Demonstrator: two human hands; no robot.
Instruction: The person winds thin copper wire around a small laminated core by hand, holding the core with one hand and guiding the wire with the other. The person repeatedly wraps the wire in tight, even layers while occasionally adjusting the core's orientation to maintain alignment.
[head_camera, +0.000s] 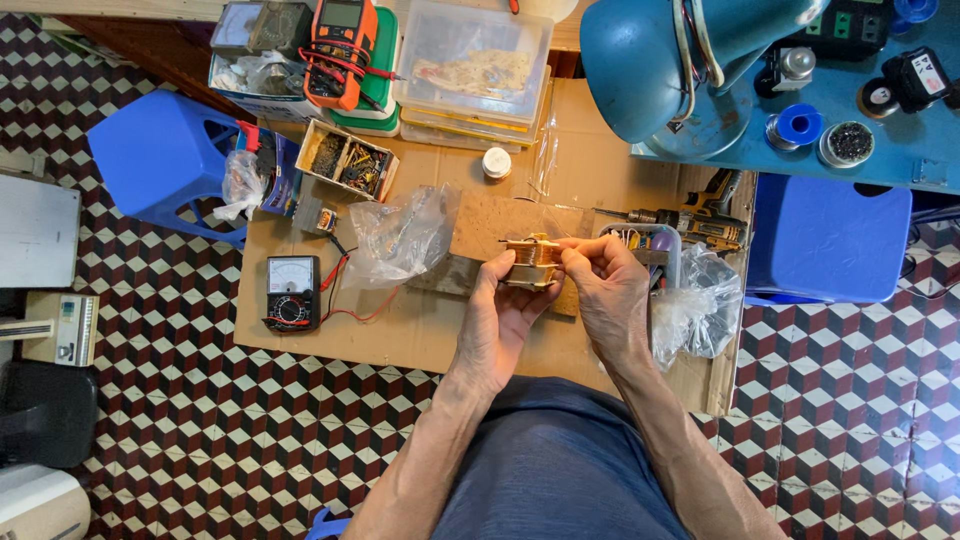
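Observation:
My left hand (497, 320) and my right hand (607, 292) together hold a small coil of copper-coloured wire on a tan bobbin (530, 262), above a sheet of brown cardboard (420, 330) laid on the floor. The left hand cups the coil from below and the left. The right hand's fingertips pinch it at its right side. A thin wire end sticks out to the left of the coil. Under the coil lies a brown board (495, 225).
On the cardboard lie a black analogue meter (292, 292) with red leads, clear plastic bags (400, 238), a small parts box (348, 160) and a cordless drill (690, 225). Blue stools (165, 160) (830, 238) stand at both sides. Plastic trays (470, 60) and an orange meter (340, 45) sit beyond.

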